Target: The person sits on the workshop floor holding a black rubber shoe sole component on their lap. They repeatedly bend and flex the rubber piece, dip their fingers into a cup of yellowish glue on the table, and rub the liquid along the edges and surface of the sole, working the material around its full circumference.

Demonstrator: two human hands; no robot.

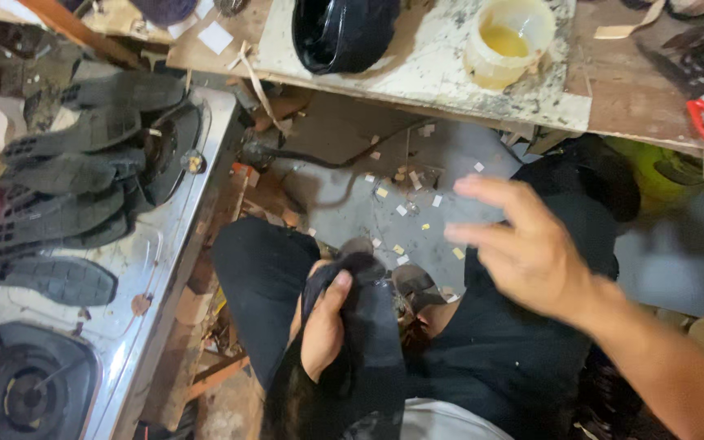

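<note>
We gripped a black shoe upper (368,326) in our left hand (323,326), fingers closed around it, low over our lap. Our right hand (523,253) hovered blurred beside it, fingers spread and empty. Black rubber soles (67,187) lay piled on the gas stove (136,261) at the left edge.

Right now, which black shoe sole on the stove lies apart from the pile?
The lowest sole, alone just above the burner; the others overlap in a stack higher up.
</note>
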